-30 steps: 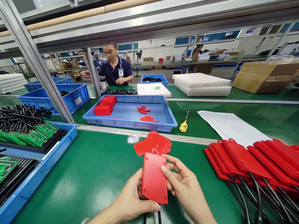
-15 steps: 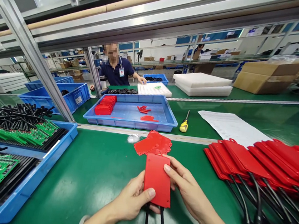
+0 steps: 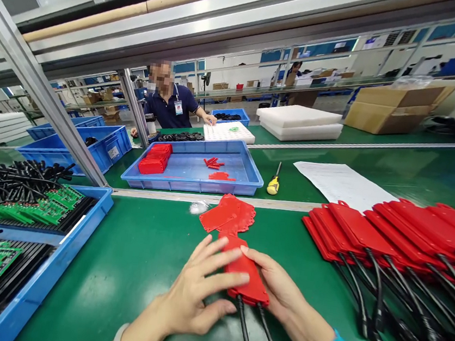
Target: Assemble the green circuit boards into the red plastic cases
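A flat red plastic case point(image 3: 249, 274) with two black cables point(image 3: 248, 331) coming out of its near end is held low over the green bench. My right hand point(image 3: 280, 283) grips its right edge, thumb on top. Across its upper face lie the spread fingers of my left hand point(image 3: 202, 277), covering its left part. Just beyond the case is a small pile of red cover plates point(image 3: 228, 214), beside a small clear plastic scrap point(image 3: 199, 207). To the right, several red cases with cables point(image 3: 368, 230) lie overlapped in a row.
A blue bin of green circuit boards point(image 3: 102, 205) stands at left. Ahead are a blue tray point(image 3: 190, 187) with red parts, a yellow screwdriver point(image 3: 274, 184) and a paper sheet point(image 3: 341, 181). A co-worker point(image 3: 173, 104) stands across the bench, behind a metal post point(image 3: 56, 91).
My left hand has released its grip on the case's lower left and spread its fingers over the top. The case now tilts, its cable end swung to the right. The view shifted slightly.
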Demonstrator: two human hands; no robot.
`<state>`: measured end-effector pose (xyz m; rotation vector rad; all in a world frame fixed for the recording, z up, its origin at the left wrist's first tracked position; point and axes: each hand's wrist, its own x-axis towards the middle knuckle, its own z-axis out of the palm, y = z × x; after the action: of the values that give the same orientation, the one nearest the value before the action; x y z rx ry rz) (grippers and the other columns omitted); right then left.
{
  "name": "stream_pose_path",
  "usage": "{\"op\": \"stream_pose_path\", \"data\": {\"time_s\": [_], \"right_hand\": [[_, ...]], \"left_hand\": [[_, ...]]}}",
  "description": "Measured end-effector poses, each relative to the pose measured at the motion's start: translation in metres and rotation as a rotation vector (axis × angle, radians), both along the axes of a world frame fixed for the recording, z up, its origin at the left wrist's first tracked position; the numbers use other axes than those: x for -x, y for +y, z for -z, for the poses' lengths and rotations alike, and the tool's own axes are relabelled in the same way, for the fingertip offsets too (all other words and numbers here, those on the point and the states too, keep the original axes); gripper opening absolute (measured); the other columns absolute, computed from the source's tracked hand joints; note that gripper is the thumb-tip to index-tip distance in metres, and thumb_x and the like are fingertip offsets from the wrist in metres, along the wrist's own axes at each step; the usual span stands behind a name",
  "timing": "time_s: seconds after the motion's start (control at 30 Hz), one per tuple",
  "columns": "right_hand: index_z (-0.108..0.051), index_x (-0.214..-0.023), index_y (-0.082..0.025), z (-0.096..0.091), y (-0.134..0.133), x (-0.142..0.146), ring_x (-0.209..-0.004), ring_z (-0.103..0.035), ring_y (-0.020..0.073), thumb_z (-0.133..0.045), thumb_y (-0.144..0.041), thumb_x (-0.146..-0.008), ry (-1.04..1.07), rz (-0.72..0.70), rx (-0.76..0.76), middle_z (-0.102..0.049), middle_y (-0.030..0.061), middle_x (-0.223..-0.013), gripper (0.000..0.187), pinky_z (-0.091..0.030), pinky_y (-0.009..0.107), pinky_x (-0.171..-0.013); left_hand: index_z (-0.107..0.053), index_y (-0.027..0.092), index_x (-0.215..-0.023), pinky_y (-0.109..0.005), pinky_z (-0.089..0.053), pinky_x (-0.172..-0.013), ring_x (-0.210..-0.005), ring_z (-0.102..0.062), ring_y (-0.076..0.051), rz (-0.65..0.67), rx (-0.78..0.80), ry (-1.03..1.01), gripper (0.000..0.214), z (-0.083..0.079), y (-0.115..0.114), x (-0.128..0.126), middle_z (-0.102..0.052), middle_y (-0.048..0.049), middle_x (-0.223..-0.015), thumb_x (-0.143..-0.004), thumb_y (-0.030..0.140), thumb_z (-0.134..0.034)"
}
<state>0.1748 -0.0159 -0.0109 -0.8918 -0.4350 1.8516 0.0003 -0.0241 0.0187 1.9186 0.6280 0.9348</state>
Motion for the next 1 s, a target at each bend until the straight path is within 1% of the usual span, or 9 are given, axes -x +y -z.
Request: {"op": "stream_pose_path", "data": {"time_s": [0.1, 0.17, 0.3, 0.37, 0.47, 0.53, 0.6, 0.8, 1.0], "right_hand": [[-0.066, -0.071, -0.017, 0.007, -0.009, 0.019, -0.052, -0.054, 0.0109, -0.071, -0.028, -0.063, 0.086, -0.093, -0.016, -0.063, 0.0001, -0.063, 0.014, -0.046, 0.02, -0.05], [-0.063, -0.064, -0.019, 0.012, -0.016, 0.028, -0.047, -0.049, 0.01, -0.07, -0.035, -0.067, 0.047, -0.142, -0.058, -0.058, -0.0017, -0.056, 0.018, -0.04, 0.019, -0.043], [-0.058, -0.053, -0.017, 0.016, -0.018, 0.024, -0.042, -0.048, 0.0129, -0.049, -0.056, -0.083, -0.426, -0.301, -0.296, -0.052, 0.0003, -0.045, 0.05, -0.038, 0.024, -0.043], [-0.064, -0.067, -0.018, 0.013, -0.015, 0.014, -0.056, -0.057, 0.017, -0.05, -0.056, -0.084, -0.616, -0.198, -0.496, -0.06, 0.0022, -0.058, 0.044, -0.046, 0.028, -0.055], [-0.062, -0.106, -0.023, 0.0, -0.014, 0.002, -0.094, -0.059, 0.0238, -0.054, -0.048, -0.084, -0.64, -0.042, -0.747, -0.065, 0.0053, -0.101, 0.034, -0.048, 0.035, -0.081], [-0.061, -0.109, -0.026, -0.008, -0.016, -0.001, -0.101, -0.057, 0.025, -0.06, -0.042, -0.082, -0.735, -0.003, -0.87, -0.064, 0.0052, -0.108, 0.031, -0.045, 0.037, -0.088], [-0.064, -0.098, -0.027, -0.012, -0.019, 0.001, -0.092, -0.06, 0.0237, -0.067, -0.033, -0.078, -0.908, 0.065, -0.947, -0.067, 0.0037, -0.097, 0.022, -0.046, 0.035, -0.084], [-0.067, -0.086, -0.028, -0.005, -0.025, 0.01, -0.071, -0.062, 0.0196, -0.067, -0.029, -0.079, -1.082, 0.217, -0.954, -0.067, 0.0001, -0.076, 0.006, -0.048, 0.029, -0.066], [-0.071, -0.08, -0.027, -0.01, -0.026, 0.012, -0.074, -0.064, 0.0233, -0.069, -0.036, -0.077, -0.98, 0.171, -0.845, -0.07, 0.0034, -0.078, 0.009, -0.05, 0.033, -0.068]], "left_hand": [[-0.07, 0.026, -0.101, -0.041, -0.007, -0.11, -0.12, -0.049, -0.026, 0.098, 0.004, 0.014, 0.031, 0.008, -0.001, -0.002, -0.068, -0.0086, -0.11, -0.074, 0.011, -0.065], [-0.071, 0.023, -0.097, -0.04, -0.019, -0.106, -0.103, -0.059, -0.026, 0.067, 0.05, -0.038, 0.026, 0.015, -0.004, -0.002, -0.071, -0.01, -0.098, -0.073, 0.013, -0.067], [-0.068, 0.02, -0.092, -0.034, -0.04, -0.083, -0.085, -0.06, -0.024, -0.164, 0.069, -0.122, 0.016, 0.022, -0.006, 0.0, -0.069, -0.0118, -0.089, -0.076, 0.021, -0.065], [-0.065, 0.02, -0.091, -0.031, -0.041, -0.075, -0.079, -0.057, -0.021, -0.265, 0.05, -0.14, 0.013, 0.022, -0.004, 0.002, -0.066, -0.0096, -0.085, -0.08, 0.025, -0.061], [-0.06, 0.019, -0.09, -0.028, -0.041, -0.071, -0.075, -0.054, -0.018, -0.346, 0.076, -0.15, 0.015, 0.02, 0.0, 0.002, -0.061, -0.0062, -0.082, -0.084, 0.031, -0.055], [-0.058, 0.019, -0.088, -0.026, -0.04, -0.068, -0.071, -0.052, -0.016, -0.376, 0.111, -0.143, 0.017, 0.02, 0.002, 0.0, -0.058, -0.004, -0.079, -0.085, 0.035, -0.053], [-0.055, 0.018, -0.085, -0.024, -0.038, -0.064, -0.067, -0.048, -0.014, -0.384, 0.152, -0.123, 0.02, 0.022, 0.003, -0.001, -0.056, -0.002, -0.075, -0.085, 0.038, -0.052], [-0.052, 0.019, -0.083, -0.024, -0.037, -0.064, -0.067, -0.047, -0.013, -0.362, 0.185, -0.075, 0.021, 0.025, 0.001, -0.003, -0.054, -0.0007, -0.075, -0.087, 0.039, -0.049], [-0.055, 0.019, -0.08, -0.023, -0.038, -0.06, -0.062, -0.049, -0.012, -0.385, 0.084, -0.115, 0.011, 0.023, -0.003, -0.004, -0.055, 0.0, -0.071, -0.08, 0.027, -0.061]]}}
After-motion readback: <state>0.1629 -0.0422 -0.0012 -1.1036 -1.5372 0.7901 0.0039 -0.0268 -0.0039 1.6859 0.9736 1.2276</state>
